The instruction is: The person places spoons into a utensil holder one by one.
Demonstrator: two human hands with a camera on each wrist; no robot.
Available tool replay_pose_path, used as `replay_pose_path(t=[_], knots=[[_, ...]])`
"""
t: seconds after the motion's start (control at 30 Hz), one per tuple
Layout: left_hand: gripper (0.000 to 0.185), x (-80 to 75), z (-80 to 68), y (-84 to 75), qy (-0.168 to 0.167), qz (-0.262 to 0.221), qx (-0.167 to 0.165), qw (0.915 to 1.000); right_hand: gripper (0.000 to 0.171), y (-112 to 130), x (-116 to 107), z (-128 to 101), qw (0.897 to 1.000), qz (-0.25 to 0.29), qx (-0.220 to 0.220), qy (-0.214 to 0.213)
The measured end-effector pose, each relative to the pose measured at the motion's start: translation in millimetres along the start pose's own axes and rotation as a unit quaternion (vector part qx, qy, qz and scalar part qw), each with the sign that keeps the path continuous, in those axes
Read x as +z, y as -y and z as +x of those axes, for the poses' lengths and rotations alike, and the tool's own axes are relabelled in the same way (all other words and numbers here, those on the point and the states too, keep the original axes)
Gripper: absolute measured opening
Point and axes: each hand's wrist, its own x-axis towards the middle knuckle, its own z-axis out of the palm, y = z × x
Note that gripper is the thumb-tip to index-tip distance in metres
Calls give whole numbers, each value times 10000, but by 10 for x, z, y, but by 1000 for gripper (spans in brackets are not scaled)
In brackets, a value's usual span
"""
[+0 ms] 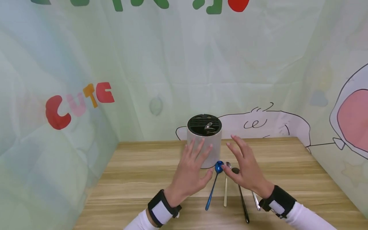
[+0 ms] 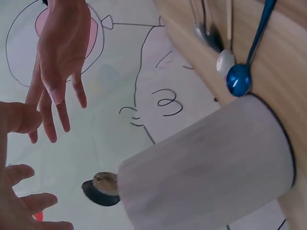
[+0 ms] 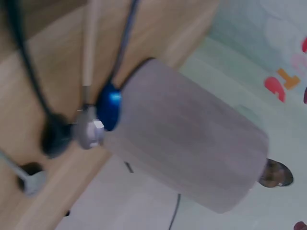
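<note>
Two hands over a wooden table (image 1: 138, 169), both spread and holding nothing. Left hand (image 1: 191, 171) with fingers straight, hovering just in front of a pale cylindrical holder (image 1: 204, 140) with a black slotted lid (image 1: 204, 124); fingertips close to its wall, contact not clear. Right hand (image 1: 247, 167) apart from the left, fingers fanned, above the spoons. Between the hands, a blue spoon (image 1: 214, 183), its bowl just beside the holder's base. Next to it, toward the right hand, a cream-handled spoon (image 1: 226, 188), then a black spoon (image 1: 241, 195) partly under that hand. Near the right wrist, a silver utensil (image 1: 256, 200), mostly hidden.
</note>
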Motion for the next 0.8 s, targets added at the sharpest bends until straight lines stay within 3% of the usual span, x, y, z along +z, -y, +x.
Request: replay_pose_path(t=[0.2,0.37,0.5,0.6,0.8], knots=[[74,230,-229,-26,796,29,-441,9958,75,-107,69,-239,9955,-281,139,899],[76,402,-332,-24,1488,141,-636,9867,88,-170,122,-341,9839,-385,181,1736],[78,502,-388,-17,1741,255,-678,9821,96,-176,171,-373,9764,-349,67,2131],[78,563,-416,-17,1860,296,-746,9793,99,-188,204,-384,9756,-282,51,2179],[80,701,-473,-35,2207,126,-979,9703,88,-207,290,-402,9663,-368,182,2540]])
